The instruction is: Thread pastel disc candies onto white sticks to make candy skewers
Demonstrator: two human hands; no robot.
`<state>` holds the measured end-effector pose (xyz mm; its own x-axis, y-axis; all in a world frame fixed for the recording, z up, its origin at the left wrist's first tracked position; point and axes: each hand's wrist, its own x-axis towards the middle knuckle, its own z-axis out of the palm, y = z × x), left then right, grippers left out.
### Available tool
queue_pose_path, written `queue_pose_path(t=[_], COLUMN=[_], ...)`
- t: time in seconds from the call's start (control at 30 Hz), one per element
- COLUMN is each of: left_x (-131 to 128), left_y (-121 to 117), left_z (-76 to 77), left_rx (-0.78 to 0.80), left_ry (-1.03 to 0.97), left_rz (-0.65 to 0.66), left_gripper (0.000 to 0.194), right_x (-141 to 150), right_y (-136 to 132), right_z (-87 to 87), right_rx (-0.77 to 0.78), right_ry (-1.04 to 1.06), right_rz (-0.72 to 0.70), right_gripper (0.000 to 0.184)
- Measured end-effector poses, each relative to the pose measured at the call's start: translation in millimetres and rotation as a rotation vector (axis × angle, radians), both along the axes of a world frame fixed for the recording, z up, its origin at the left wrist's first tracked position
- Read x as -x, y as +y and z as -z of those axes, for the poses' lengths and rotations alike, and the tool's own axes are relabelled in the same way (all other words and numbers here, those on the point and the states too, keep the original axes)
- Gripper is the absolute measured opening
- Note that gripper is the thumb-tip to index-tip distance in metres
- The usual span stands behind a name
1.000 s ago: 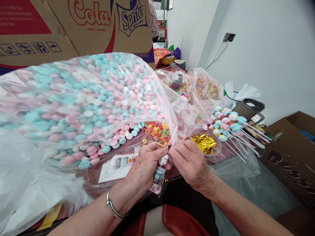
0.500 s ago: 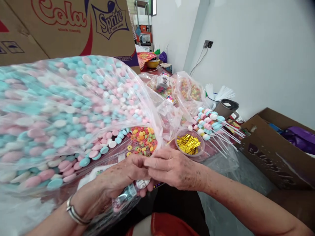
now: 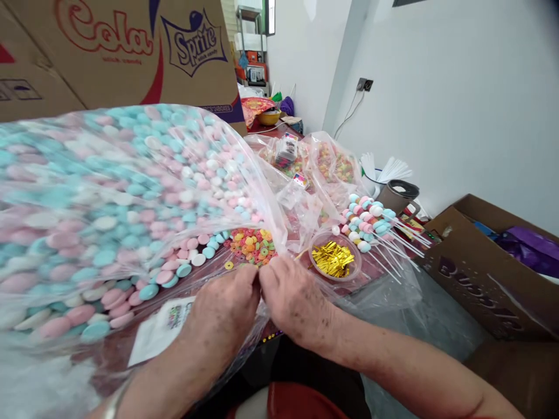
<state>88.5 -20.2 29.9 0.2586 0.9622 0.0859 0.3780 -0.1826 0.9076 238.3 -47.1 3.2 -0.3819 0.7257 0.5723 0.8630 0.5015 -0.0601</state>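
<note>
My left hand [image 3: 227, 305] and my right hand [image 3: 294, 297] meet knuckle to knuckle above the near table edge, fingers curled tight. The clear packet of candy seen in my left hand half a second ago is now hidden beneath the hands. What my right fingers pinch cannot be made out. Just beyond them lie colourful candy rings [image 3: 253, 247]. A round clear tub [image 3: 312, 265] of gold twist ties [image 3: 334, 259] sits right of my right hand. Pink, blue and white candies fill a big clear bag [image 3: 279, 224] at left, some spilling from its mouth.
Candy skewers on white sticks [image 3: 371, 221] lie at right, near a grey mug [image 3: 399, 198]. Behind are bagged candy rings [image 3: 334, 163] and a stack of small cards [image 3: 287, 150]. Cardboard boxes stand at back left [image 3: 109, 75] and right [image 3: 471, 279]. White printed packaging [image 3: 161, 326] lies near my left wrist.
Both hands have turned knuckles up and drawn together. The clear candy packet that showed under my left fingers is out of sight, and the white packaging beside my left wrist shows more.
</note>
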Motion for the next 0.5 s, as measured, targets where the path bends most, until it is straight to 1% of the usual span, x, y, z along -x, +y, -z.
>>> queue_pose_path(t=[0.03, 0.07, 0.1, 0.13, 0.17, 0.2, 0.23, 0.3, 0.33, 0.37, 0.4, 0.43, 0.47, 0.5], left_x=[-0.9, -1.1, -0.7, 0.3, 1.5, 3.0, 4.7, 9.3, 12.8, 17.7, 24.2, 32.2, 41.3, 51.0], left_y=[-4.6, -10.3, -16.5, -22.6, -28.0, -32.0, -34.2, -32.5, -29.5, -26.0, -22.8, -20.5, -19.6, -20.1], left_z=[0.1, 1.0, 2.9, 5.4, 8.2, 10.5, 11.8, 8.8, 4.2, -2.3, -9.9, -17.7, -24.9, -30.4], left_rx=[-0.188, -0.34, -0.454, -0.499, -0.475, -0.385, -0.253, 0.034, 0.142, 0.205, 0.222, 0.214, 0.198, 0.199], left_ry=[0.062, 0.1, 0.104, 0.082, 0.041, -0.013, -0.093, -0.343, -0.479, -0.616, -0.69, -0.719, -0.709, -0.632], left_rz=[-0.066, -0.104, -0.122, -0.114, -0.088, -0.073, -0.095, -0.189, -0.245, -0.256, -0.224, -0.171, -0.068, 0.064], left_gripper=[0.012, 0.01, 0.008, 0.007, 0.007, 0.007, 0.008, 0.015, 0.022, 0.031, 0.041, 0.048, 0.054, 0.06], right_x=[3.9, 7.5, 11.1, 14.7, 18.7, 23.1, 27.9, 38.2, 43.1, 47.5, 51.2, 53.9, 55.9, 57.3], right_y=[5.9, 11.7, 16.7, 20.1, 21.7, 21.4, 19.3, 12.1, 8.2, 4.8, 2.3, 0.7, -0.1, -0.5], right_z=[3.7, 6.2, 7.3, 7.1, 5.9, 3.9, 1.8, -2.0, -3.4, -4.3, -4.9, -5.4, -5.9, -6.4], right_rx=[0.029, 0.079, 0.147, 0.235, 0.327, 0.402, 0.447, 0.464, 0.46, 0.467, 0.499, 0.553, 0.606, 0.643], right_ry=[0.137, 0.307, 0.497, 0.686, 0.854, 0.981, 1.066, 1.125, 1.126, 1.133, 1.154, 1.185, 1.219, 1.253], right_rz=[0.054, 0.079, 0.077, 0.054, 0.018, -0.021, -0.052, -0.106, -0.132, -0.161, -0.192, -0.224, -0.246, -0.259], right_gripper=[0.022, 0.021, 0.019, 0.017, 0.016, 0.015, 0.014, 0.014, 0.013, 0.013, 0.013, 0.014, 0.014, 0.014])
